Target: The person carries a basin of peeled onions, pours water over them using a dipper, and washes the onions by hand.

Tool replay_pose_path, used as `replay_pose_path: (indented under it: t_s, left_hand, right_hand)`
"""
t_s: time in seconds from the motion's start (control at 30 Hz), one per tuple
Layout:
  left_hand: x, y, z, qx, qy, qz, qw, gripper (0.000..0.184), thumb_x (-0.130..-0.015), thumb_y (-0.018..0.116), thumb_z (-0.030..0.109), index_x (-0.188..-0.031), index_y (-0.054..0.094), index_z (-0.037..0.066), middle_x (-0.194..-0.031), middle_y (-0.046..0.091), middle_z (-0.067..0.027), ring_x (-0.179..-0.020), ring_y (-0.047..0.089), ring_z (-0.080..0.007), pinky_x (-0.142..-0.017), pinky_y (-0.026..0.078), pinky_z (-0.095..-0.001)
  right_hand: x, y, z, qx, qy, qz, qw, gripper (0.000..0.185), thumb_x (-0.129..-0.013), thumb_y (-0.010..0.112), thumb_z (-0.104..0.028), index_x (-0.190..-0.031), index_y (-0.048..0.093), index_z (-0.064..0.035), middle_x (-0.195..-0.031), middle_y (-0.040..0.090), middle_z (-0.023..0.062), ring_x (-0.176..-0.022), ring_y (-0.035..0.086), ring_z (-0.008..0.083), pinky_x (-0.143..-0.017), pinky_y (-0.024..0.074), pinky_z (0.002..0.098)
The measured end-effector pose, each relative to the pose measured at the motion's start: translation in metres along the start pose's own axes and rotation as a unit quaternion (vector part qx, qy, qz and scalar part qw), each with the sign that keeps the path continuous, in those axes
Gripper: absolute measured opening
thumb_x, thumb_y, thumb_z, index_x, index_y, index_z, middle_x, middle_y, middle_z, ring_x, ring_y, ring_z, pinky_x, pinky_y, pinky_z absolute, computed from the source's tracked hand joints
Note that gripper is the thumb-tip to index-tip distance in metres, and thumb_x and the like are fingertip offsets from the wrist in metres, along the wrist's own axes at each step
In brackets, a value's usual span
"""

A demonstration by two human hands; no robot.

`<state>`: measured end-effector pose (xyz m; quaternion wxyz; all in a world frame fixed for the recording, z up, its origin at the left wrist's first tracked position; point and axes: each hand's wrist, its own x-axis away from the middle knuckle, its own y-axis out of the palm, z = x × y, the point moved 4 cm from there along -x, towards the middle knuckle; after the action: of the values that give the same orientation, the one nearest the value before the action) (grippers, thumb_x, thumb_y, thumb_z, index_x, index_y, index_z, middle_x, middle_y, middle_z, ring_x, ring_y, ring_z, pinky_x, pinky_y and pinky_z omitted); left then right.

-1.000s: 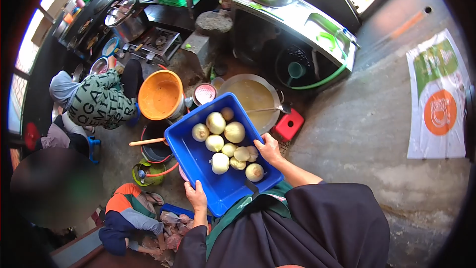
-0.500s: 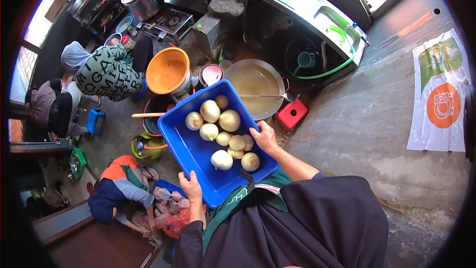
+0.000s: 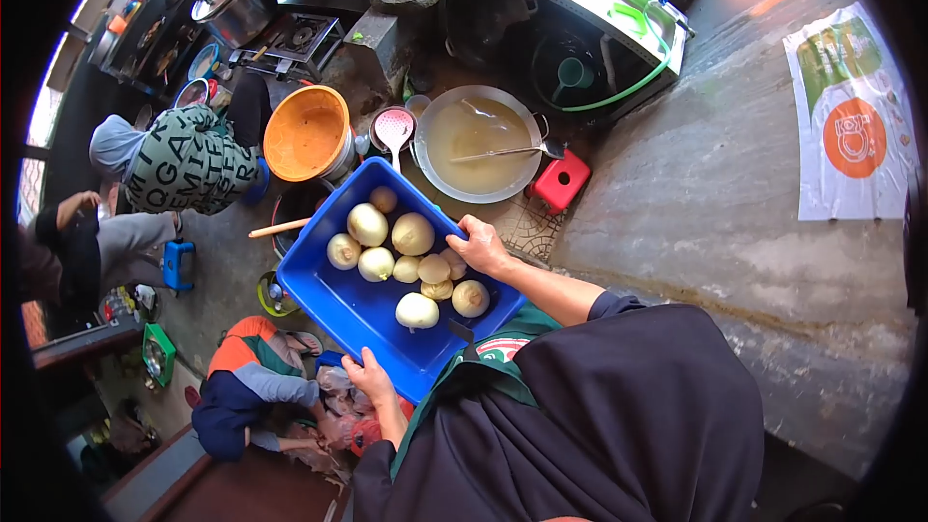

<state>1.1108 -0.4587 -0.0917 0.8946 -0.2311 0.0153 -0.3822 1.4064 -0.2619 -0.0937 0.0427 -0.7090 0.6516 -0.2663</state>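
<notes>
A blue rectangular plastic tub hangs in front of my body, tilted so that its inside shows. Several pale round bulbs, which look like peeled onions, lie bunched toward its far and right parts. My left hand grips the near-left rim, thumb up and fingers hidden by the wall. On the right rim, my right hand is closed around the edge. Just past the tub stands a wide metal wok of cloudy liquid with a long-handled ladle across it.
A red stool stands right of the wok; an orange basin is to its left. A person in a patterned top sits at the left. Another person bends over bags beside me. A sink counter runs along the back.
My view has shifted, and the tub sits slightly further left and lower in it. Both hands keep their hold. The person at the far left has raised an arm.
</notes>
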Motion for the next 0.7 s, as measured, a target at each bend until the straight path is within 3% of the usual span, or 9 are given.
replay_pose_path:
  t_s: [0.13, 0.33, 0.4, 0.47, 0.57, 0.7]
  left_hand:
    - [-0.027, -0.038, 0.006, 0.053, -0.015, -0.001, 0.998, 0.011, -0.089, 0.054, 0.006, -0.096, 0.05, 0.0, -0.09, 0.057, -0.0069, -0.078, 0.053, -0.0143, -0.073, 0.044, -0.028]
    - [-0.067, -0.091, 0.003, -0.008, 0.016, 0.01, 1.0, 0.018, -0.089, 0.055, 0.009, -0.101, 0.051, -0.004, -0.095, 0.059, -0.0114, -0.081, 0.054, -0.018, -0.076, 0.045, -0.03]
    - [-0.075, -0.113, -0.002, -0.044, -0.009, 0.018, 0.999, 0.02, -0.088, 0.055, 0.01, -0.101, 0.051, -0.005, -0.094, 0.059, -0.0119, -0.081, 0.054, -0.0185, -0.076, 0.045, -0.0307]
    - [-0.075, -0.124, -0.002, -0.064, 0.016, 0.024, 0.998, 0.019, -0.088, 0.055, 0.01, -0.1, 0.051, -0.005, -0.093, 0.059, -0.0117, -0.079, 0.054, -0.018, -0.074, 0.045, -0.0304]
    - [-0.061, -0.122, 0.01, -0.029, -0.002, 0.026, 0.999, 0.017, -0.089, 0.054, 0.009, -0.099, 0.05, -0.004, -0.093, 0.058, -0.0103, -0.08, 0.054, -0.0168, -0.075, 0.045, -0.0302]
    - [-0.041, -0.099, 0.014, 0.021, -0.046, 0.015, 0.999, 0.017, -0.088, 0.054, 0.008, -0.101, 0.049, -0.003, -0.097, 0.058, -0.011, -0.083, 0.054, -0.0173, -0.077, 0.046, -0.0305]
  right_hand:
    - [0.007, 0.048, -0.017, 0.005, -0.03, 0.022, 0.999, 0.03, -0.078, 0.065, -0.027, -0.089, 0.059, 0.0002, -0.085, 0.064, 0.0214, -0.083, 0.063, 0.036, -0.075, 0.0489, 0.0424]
    - [0.016, 0.1, -0.055, 0.002, -0.059, 0.009, 0.998, 0.03, -0.077, 0.064, -0.025, -0.094, 0.061, -0.0002, -0.088, 0.064, 0.021, -0.087, 0.062, 0.0356, -0.077, 0.0485, 0.0422]
    - [0.022, 0.114, -0.064, -0.038, -0.085, 0.03, 0.995, 0.029, -0.077, 0.067, -0.027, -0.088, 0.06, -0.0002, -0.08, 0.063, 0.0196, -0.078, 0.063, 0.0335, -0.071, 0.0491, 0.0415]
    - [0.029, 0.115, -0.075, -0.084, -0.077, -0.008, 0.994, 0.026, -0.077, 0.067, -0.023, -0.088, 0.059, -0.0013, -0.081, 0.063, 0.0161, -0.077, 0.061, 0.0311, -0.071, 0.0484, 0.0403]
    - [0.029, 0.108, -0.08, -0.072, -0.064, -0.046, 0.994, 0.021, -0.076, 0.063, -0.018, -0.087, 0.061, 0.0007, -0.101, 0.062, 0.0156, -0.096, 0.059, 0.0313, -0.083, 0.0467, 0.0392]
    - [0.012, 0.084, -0.078, -0.066, -0.063, -0.089, 0.992, 0.028, -0.077, 0.065, -0.02, -0.095, 0.06, -0.0002, -0.098, 0.063, 0.0178, -0.094, 0.06, 0.0326, -0.083, 0.0466, 0.0401]
